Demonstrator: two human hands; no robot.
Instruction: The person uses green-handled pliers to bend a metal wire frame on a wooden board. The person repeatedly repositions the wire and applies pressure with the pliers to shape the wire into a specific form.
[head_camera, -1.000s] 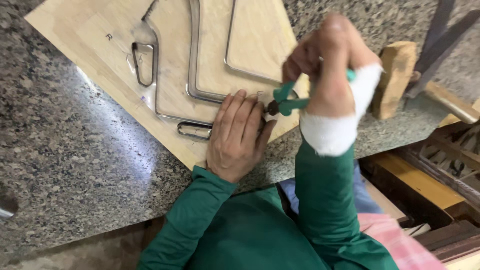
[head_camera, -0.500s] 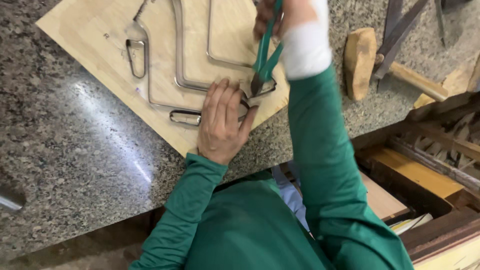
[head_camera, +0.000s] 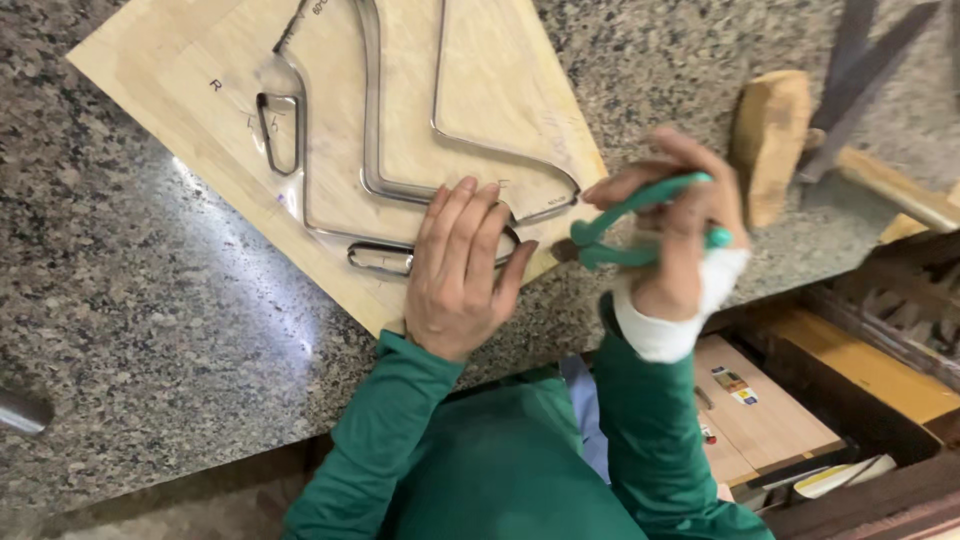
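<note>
Right hand (head_camera: 685, 235) grip closed round green pliers (head_camera: 625, 225), nose at steel strip (head_camera: 480, 195) near board (head_camera: 150, 75) edge. Left hand (head_camera: 462, 270) flat, fingers spread, pressing strip down on tabletop (head_camera: 130, 330). Risk: pliers slipping onto left fingertips; board shifting off edge.

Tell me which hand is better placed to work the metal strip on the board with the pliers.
Probably the right hand: it already grips the green pliers, whose nose points at the metal strip. The left hand lies flat, pressing down on the wooden board.
</note>
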